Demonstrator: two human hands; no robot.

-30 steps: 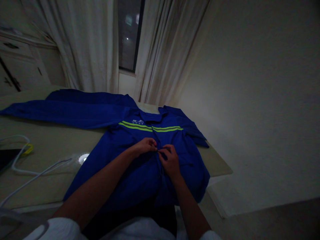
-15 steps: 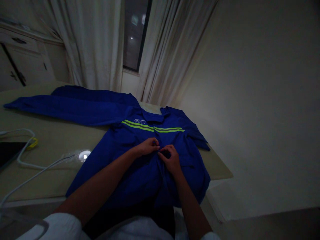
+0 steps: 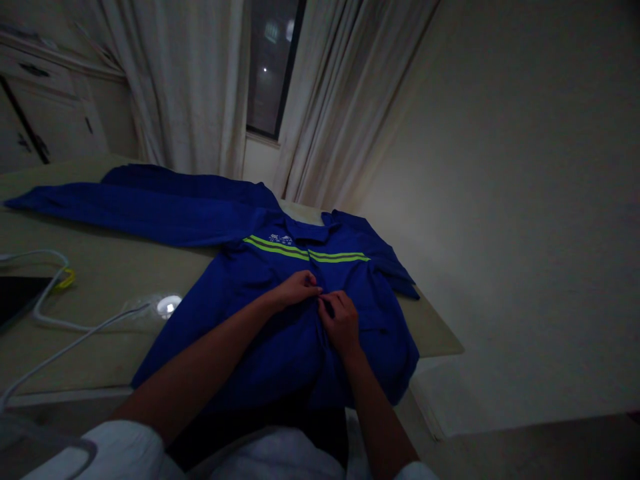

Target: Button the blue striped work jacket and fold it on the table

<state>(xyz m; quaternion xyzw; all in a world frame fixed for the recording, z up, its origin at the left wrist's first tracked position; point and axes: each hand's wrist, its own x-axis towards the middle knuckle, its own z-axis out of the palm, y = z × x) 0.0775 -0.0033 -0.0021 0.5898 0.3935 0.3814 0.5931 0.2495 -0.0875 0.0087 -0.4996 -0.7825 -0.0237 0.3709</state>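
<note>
A blue work jacket [image 3: 280, 340] with yellow-green chest stripes and white lettering lies front up, its collar away from me and its lower edge hanging over the near table edge. My left hand [image 3: 299, 289] pinches the front placket just below the stripes. Right beside it, my right hand [image 3: 341, 320] has thumb and fingers closed on the same placket. The fingertips of both hands nearly meet. Whatever small fastening lies between them is too dark and small to make out. One sleeve stretches far to the left; the other is bent at the right.
The jacket lies on a pale table [image 3: 115, 273]. At the left are a dark flat device [image 3: 23, 297], a white cable [image 3: 60, 323] and a shiny round object [image 3: 169, 306] in clear plastic. Curtains [image 3: 185, 87] hang behind; a wall [image 3: 515, 220] stands at the right.
My fingertips have come closer together at the placket, and the right hand's fingers have curled in more. The jacket lies nearly as before; the view has shifted slightly.
</note>
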